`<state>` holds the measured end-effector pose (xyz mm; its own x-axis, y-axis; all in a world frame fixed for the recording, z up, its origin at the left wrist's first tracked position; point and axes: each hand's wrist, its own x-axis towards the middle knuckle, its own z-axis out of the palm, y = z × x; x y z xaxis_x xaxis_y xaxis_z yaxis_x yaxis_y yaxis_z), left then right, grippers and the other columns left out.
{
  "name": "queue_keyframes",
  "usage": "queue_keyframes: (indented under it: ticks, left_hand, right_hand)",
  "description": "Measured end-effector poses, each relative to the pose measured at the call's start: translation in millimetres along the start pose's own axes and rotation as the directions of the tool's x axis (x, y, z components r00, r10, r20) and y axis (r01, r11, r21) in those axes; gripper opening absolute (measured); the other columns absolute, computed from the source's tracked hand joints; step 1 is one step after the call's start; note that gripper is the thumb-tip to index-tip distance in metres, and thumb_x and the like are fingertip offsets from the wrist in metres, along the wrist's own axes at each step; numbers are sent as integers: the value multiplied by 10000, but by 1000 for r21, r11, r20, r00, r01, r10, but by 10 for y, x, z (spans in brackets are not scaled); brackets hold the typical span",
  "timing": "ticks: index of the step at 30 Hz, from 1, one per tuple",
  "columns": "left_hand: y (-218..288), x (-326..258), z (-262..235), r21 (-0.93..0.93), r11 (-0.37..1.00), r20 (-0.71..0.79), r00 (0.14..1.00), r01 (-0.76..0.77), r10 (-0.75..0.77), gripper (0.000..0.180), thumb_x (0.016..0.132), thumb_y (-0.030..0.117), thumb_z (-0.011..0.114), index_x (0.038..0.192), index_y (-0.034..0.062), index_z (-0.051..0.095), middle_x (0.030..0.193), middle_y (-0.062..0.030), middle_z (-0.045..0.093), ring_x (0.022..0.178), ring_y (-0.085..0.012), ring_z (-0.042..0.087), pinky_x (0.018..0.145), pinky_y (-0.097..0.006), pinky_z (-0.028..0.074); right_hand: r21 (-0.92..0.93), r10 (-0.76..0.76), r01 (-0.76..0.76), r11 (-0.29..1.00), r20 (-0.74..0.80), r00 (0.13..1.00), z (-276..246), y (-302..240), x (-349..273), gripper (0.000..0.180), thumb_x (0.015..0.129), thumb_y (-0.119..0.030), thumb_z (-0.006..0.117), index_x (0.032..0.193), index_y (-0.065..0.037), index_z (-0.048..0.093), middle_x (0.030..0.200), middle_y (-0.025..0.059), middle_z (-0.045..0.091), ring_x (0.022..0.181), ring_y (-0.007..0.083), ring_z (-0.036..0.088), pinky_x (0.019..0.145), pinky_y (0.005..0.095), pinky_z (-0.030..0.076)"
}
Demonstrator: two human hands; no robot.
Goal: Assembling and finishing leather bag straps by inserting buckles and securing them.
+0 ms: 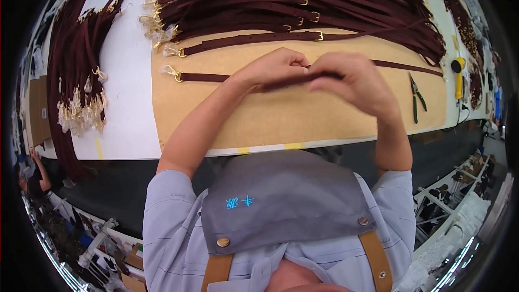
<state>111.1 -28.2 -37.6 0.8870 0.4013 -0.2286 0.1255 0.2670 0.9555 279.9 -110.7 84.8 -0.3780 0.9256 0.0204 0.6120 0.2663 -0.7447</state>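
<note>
A dark burgundy leather strap lies across the brown paper, with a plastic-wrapped gold snap hook at its left end. My left hand is closed on the middle of this strap, thumb and fingers pinched together. Just beside it, my right hand curls over the same strap, slightly smeared by motion. Whatever sits between the fingertips is hidden. Beyond my right hand the strap runs on toward the right. Another strap with a gold buckle stretches just behind my hands.
A large pile of burgundy straps covers the table's far side. More straps with wrapped hooks lie at left. Green-handled pliers and a yellow-and-black tool rest at right. Brown paper covers the white table. Another person's arm shows far left.
</note>
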Motion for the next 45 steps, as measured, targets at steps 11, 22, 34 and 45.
queue_keyframes:
  ticks: [11,22,34,45]
  left_hand:
    - [72,34,25,-163,985,43,997,63,-56,186,880,68,574,1055,47,516,773,-36,630,501,-43,412,440,-198,307]
    - [76,-15,61,-137,990,36,999,43,-38,186,904,73,567,1071,60,487,814,-56,644,484,-37,415,434,-187,305]
    - [57,-9,47,-79,995,28,998,61,-59,161,908,58,560,1053,21,502,830,-61,655,498,-43,425,453,-193,336]
    - [68,-49,132,63,996,-8,998,68,-68,170,874,59,537,1033,9,572,825,-40,670,618,-60,494,531,-229,390]
  right_hand:
    - [-138,424,-427,894,-51,904,-298,321,-243,248,872,-226,657,934,13,683,656,112,602,547,192,506,543,326,404]
    - [-359,432,-407,840,-12,902,-61,266,-62,184,867,-198,629,875,-15,633,769,158,649,734,339,612,687,425,464]
    - [-246,372,-360,900,0,928,48,337,-53,169,864,-158,614,887,9,629,763,174,644,733,346,613,689,432,467]
    - [-76,413,-418,905,-77,908,193,341,-185,131,844,-97,635,876,29,621,746,158,650,673,266,622,625,352,471]
